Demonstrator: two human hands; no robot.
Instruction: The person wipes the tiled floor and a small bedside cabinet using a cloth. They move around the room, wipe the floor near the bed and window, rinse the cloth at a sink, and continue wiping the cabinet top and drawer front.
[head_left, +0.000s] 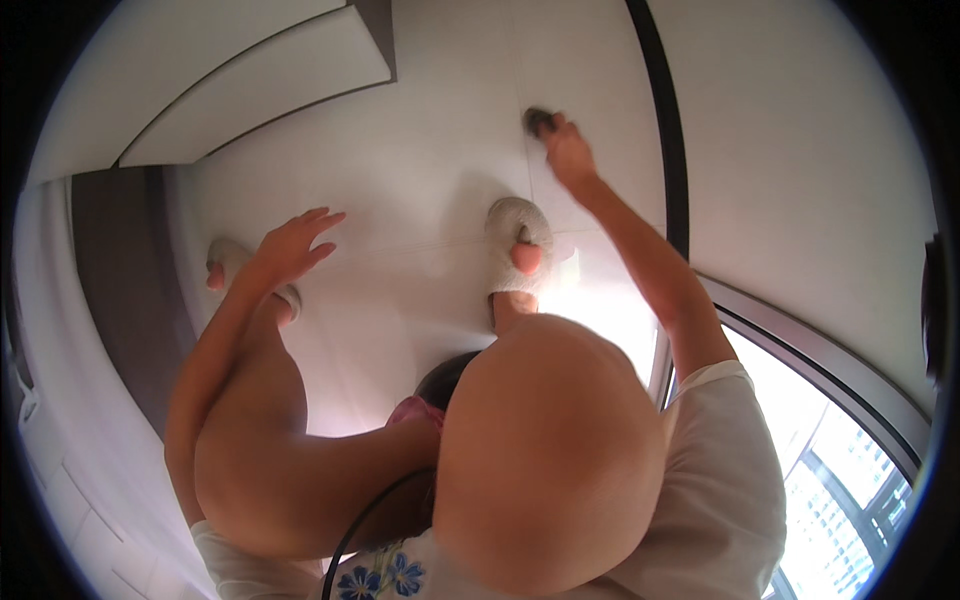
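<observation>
My right hand (571, 154) is stretched forward over the pale tiled floor, its fingers closed on a small dark object (538, 121) at or near floor level; blur hides what it is. My left hand (294, 244), fingers apart and holding nothing, hangs in front of my left foot. A fluffy light slipper (516, 217) with a strawberry decoration (526, 258) is on my right foot. Its pair (234, 259) is on my left foot, partly covered by my left hand and forearm. Both of my knees are bent up close to the camera.
A white cabinet or drawer front (262, 90) juts out at the upper left. Along the right runs a black strip (667, 127) beside a pale panel, with a framed window (832, 457) below it. A dark object with a pink part (416, 412) lies between my legs. A black cable (360, 521) crosses my lap.
</observation>
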